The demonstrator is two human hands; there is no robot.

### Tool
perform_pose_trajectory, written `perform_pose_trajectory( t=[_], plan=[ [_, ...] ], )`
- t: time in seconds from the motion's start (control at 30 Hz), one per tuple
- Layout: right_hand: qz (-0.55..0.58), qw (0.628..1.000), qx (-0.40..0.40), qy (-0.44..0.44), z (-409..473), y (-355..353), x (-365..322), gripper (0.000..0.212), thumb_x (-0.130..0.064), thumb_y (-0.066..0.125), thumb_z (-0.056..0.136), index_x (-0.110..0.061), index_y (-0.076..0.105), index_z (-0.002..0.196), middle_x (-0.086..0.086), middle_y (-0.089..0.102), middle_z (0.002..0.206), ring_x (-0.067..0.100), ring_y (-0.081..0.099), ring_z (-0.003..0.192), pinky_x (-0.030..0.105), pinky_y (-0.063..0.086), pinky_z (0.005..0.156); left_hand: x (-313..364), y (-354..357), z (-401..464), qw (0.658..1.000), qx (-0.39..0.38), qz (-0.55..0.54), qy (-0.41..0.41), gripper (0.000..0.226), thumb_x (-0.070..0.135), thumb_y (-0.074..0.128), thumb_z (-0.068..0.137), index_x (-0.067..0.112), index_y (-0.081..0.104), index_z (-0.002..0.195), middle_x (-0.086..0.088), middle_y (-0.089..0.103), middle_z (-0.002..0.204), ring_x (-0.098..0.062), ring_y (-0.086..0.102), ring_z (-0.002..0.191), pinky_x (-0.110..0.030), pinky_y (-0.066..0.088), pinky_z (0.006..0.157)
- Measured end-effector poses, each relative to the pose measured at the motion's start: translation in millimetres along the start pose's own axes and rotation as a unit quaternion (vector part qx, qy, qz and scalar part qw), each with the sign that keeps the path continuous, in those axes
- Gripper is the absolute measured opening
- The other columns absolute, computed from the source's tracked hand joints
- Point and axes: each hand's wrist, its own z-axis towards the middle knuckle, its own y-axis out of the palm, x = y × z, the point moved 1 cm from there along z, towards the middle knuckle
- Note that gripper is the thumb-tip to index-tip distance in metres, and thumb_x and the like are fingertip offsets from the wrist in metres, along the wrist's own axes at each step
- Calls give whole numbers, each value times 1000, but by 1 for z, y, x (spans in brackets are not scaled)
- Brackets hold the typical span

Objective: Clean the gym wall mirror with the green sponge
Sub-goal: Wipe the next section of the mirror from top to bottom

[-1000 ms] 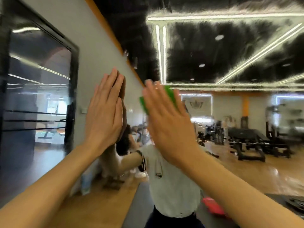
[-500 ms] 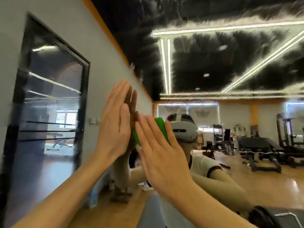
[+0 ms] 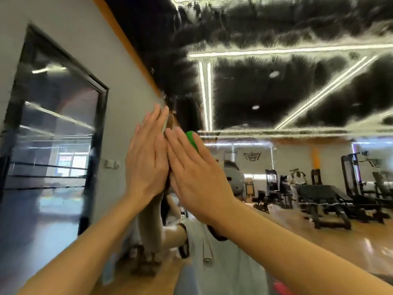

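The fingers [image 3: 180,143] of the right hand [image 3: 197,179] are held straight and lightly spread, pressing the green sponge [image 3: 192,141] flat against the wall mirror [image 3: 276,92]; only the sponge's upper edge is seen above them. The fingers [image 3: 153,122] of the left hand [image 3: 146,165] are straight and close together, laid flat on the glass just beside the right hand, holding nothing. For an even wipe, pressure is best spread through the whole palm and the sponge kept flat, with overlapping strokes. The streaked upper part of the mirror is judged not yet wiped. Counted: 1 sponge, 1 mirror, 2 hands. To the left, 1 dark-framed glass panel [image 3: 53,135] is set in the grey wall [image 3: 123,81].
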Motion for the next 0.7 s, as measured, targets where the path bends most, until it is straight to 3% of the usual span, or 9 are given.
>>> perform_pose_trajectory(
  t=[0.13,0.23,0.37,0.4,0.47,0.57,0.7],
  plan=[
    [-4,999,27,21,4,-3,38,58,-30,26,103,-6,26,156,13,26,164,27,19,153,42,0,125,2,1,3,997,-27,70,-6,52,39,21,106,23,26,156,-1,25,166,-14,19,154,-36,12,126],
    [1,991,46,125,-30,-11,96,57,-26,34,102,-5,28,155,16,28,163,29,20,152,42,0,125,3,0,1,995,-33,94,-3,53,40,24,107,24,31,157,-4,23,167,-20,19,154,-40,13,125],
    [0,956,55,288,-47,-23,107,60,-32,17,105,-3,22,157,17,19,165,32,12,154,49,0,125,3,3,1,989,-48,143,-4,53,37,32,107,25,30,159,-9,19,168,-27,18,154,-43,13,123],
    [0,958,54,281,-37,-22,90,62,-33,13,104,-4,20,158,17,17,166,31,9,155,49,-2,125,4,3,2,987,-53,150,-2,54,37,32,107,24,30,159,-10,18,168,-28,17,154,-44,13,123],
    [8,984,28,175,-21,-11,44,61,-34,9,104,-7,14,159,15,11,167,29,4,155,47,-8,124,4,2,3,985,-65,160,-2,54,37,30,107,22,29,159,-12,17,168,-30,17,154,-46,14,124],
    [3,1000,-11,12,-20,-5,23,57,-29,21,107,-8,15,159,13,13,168,26,6,156,43,-8,124,7,-2,2,983,-76,164,-1,55,35,28,107,21,28,160,-13,17,167,-30,15,155,-42,4,125],
    [43,997,28,61,-55,-14,83,58,-16,46,101,-2,30,155,18,27,162,30,20,152,39,-5,125,27,10,6,988,-66,138,30,54,22,34,106,16,28,159,-11,16,168,-28,10,156,-36,0,126]
  ],
)
